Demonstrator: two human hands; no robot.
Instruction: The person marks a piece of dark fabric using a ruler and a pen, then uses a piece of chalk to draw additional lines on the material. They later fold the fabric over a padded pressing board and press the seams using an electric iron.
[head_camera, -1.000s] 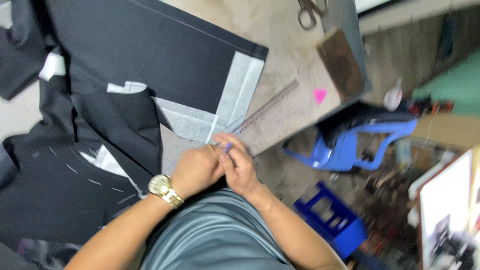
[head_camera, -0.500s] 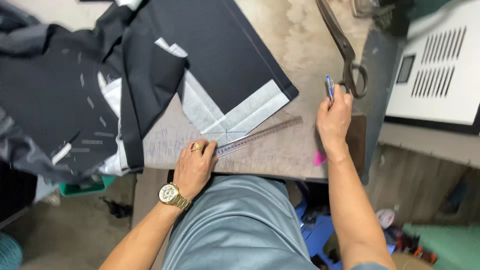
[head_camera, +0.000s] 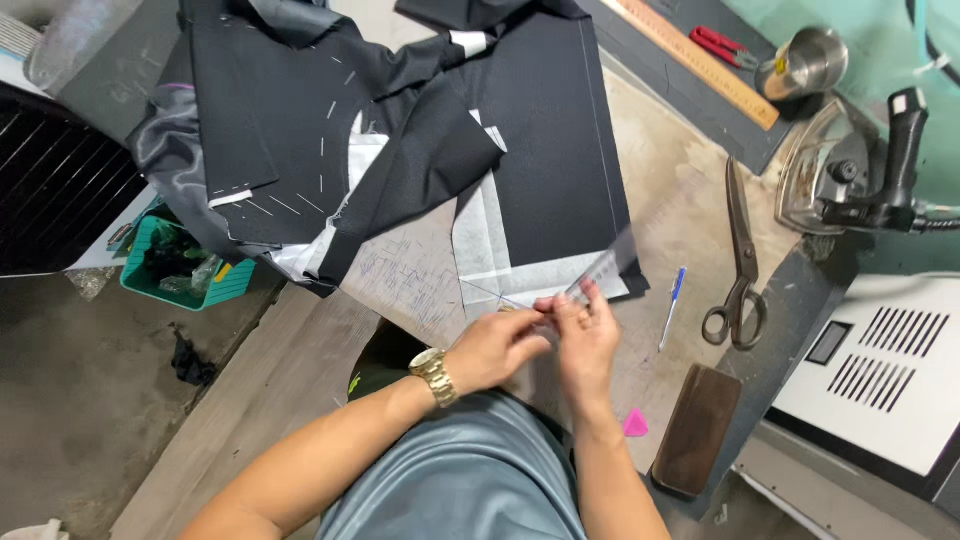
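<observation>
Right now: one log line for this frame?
left hand: on clear ruler | right hand: on ruler | ruler: over black fabric corner | pen, scissors: on table, untouched

On my screen I see that the person wears a grey-blue shirt (head_camera: 470, 480) of smooth cloth over the body, both forearms are bare without sleeves, and a gold metal wristwatch (head_camera: 434, 375) with link band sits on the left wrist.
</observation>
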